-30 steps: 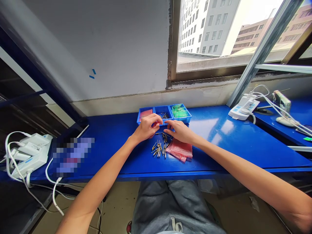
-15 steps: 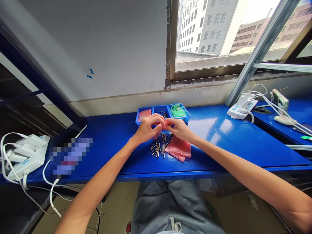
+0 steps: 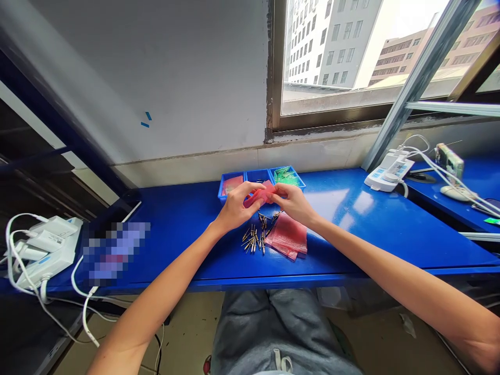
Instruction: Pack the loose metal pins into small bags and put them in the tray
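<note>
While the left hand point(image 3: 237, 205) and right hand point(image 3: 291, 202) both pinch a thin pink plastic bag point(image 3: 262, 195) between their fingers, here above the glossy blue bench point(image 3: 175, 229), small metal pins with thin shafts point(image 3: 253, 239) lie loose beside flat pink bags point(image 3: 289, 237).

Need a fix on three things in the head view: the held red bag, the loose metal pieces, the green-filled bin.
Red bag point(image 3: 266, 192): head view, its upper middle.
Metal pieces point(image 3: 254, 242): head view, middle of the near cluster.
Green-filled bin point(image 3: 303, 188): head view, right rim.
</note>
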Motion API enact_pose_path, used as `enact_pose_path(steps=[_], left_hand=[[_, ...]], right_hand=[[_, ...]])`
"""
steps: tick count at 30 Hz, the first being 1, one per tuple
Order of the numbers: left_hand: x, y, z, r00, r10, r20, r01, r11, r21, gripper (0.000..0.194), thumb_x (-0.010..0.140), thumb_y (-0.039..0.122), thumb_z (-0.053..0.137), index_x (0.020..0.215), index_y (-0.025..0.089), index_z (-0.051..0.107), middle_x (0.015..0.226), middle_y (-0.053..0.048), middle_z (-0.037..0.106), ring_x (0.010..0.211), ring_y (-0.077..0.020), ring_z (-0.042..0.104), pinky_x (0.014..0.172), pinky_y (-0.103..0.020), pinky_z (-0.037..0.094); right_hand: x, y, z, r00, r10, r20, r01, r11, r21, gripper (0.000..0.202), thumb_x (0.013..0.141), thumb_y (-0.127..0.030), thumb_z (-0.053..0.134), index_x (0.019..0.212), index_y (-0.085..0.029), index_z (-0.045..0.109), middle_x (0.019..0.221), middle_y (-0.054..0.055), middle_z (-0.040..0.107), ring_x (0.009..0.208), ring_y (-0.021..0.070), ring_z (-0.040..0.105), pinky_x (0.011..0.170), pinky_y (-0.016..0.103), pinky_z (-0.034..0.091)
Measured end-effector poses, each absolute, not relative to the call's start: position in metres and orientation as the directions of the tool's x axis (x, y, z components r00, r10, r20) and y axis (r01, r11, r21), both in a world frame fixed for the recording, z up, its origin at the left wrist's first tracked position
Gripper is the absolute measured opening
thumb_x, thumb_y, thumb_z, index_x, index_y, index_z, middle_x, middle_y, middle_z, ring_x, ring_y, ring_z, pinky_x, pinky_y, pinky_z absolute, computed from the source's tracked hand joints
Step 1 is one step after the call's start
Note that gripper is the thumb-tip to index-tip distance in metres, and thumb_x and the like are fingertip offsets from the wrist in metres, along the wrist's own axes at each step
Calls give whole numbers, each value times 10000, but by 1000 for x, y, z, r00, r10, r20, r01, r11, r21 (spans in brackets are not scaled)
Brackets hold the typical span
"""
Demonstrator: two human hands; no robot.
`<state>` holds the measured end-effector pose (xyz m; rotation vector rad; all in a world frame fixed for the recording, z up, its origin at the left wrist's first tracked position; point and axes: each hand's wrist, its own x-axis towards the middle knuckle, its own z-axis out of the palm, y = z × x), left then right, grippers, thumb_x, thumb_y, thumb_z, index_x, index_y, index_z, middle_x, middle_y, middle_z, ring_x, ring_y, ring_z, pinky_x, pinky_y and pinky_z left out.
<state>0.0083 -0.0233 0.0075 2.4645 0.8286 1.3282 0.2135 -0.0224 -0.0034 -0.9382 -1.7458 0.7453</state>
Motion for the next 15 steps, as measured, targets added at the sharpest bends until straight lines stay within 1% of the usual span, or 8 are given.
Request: enact_pose_path(steps=[2, 3, 4, 6, 9, 12, 15], left_hand=[[9, -21, 3, 388, 600, 700, 378, -796, 473, 372, 927, 260, 681, 1287, 243, 589, 1088, -37, 714, 929, -152, 693, 858, -302, 573], [9, -20, 1, 371, 614, 696, 379, -785, 490, 385, 934, 263, 673, 1306, 244, 574, 1063, -32, 719, 908, -149, 700, 854, -298, 574], [8, -19, 0, 360, 626, 692, 383, -775, 502, 361, 946, 265, 659, 1297, 240, 578, 1034, -28, 725, 894, -149, 708, 849, -294, 574], [6, -18, -1, 353, 633, 689, 402, -768, 499, 245, 971, 269, 628, 1211, 225, 621, 980, -23, 738, 876, -152, 720, 838, -286, 571], [4, -16, 0, 352, 617, 704, 445, -772, 454, 123, 990, 270, 602, 1074, 210, 668, 933, -16, 747, 843, -152, 721, 809, -274, 561], [3, -16, 1, 360, 594, 719, 459, -784, 418, 122, 996, 271, 594, 1058, 205, 676, 945, -21, 748, 837, -149, 709, 796, -270, 552], [5, -19, 2, 393, 557, 732, 422, -816, 395, 140, 1006, 271, 574, 1059, 200, 683, 983, -36, 738, 877, -153, 694, 800, -272, 541]], right_hand=[[215, -23, -1, -212, 870, 445, 254, 488, -835, 197, 868, -354, 612, 771, -182, 625, 700, -5, 627, 643, 120, 510, 601, 264, 408], [215, -23, 0, -206, 876, 437, 256, 479, -839, 204, 868, -357, 612, 763, -183, 615, 690, -8, 617, 633, 117, 499, 588, 261, 396], [215, -23, 0, -200, 879, 432, 258, 473, -843, 210, 869, -359, 611, 754, -183, 603, 686, -10, 608, 629, 116, 490, 582, 260, 389], [216, -23, 1, -201, 881, 429, 263, 470, -842, 221, 875, -363, 608, 749, -183, 589, 690, -11, 596, 633, 115, 482, 585, 261, 383], [216, -23, 0, -231, 870, 435, 302, 489, -818, 235, 898, -381, 599, 773, -182, 596, 696, -14, 576, 647, 122, 477, 604, 267, 384], [216, -22, -1, -281, 840, 465, 355, 541, -763, 230, 926, -396, 598, 866, -182, 655, 734, -6, 594, 681, 137, 494, 644, 279, 403], [217, -23, -1, -314, 795, 519, 413, 607, -679, 230, 954, -384, 591, 996, -201, 724, 852, 36, 665, 809, 181, 559, 757, 322, 449]])
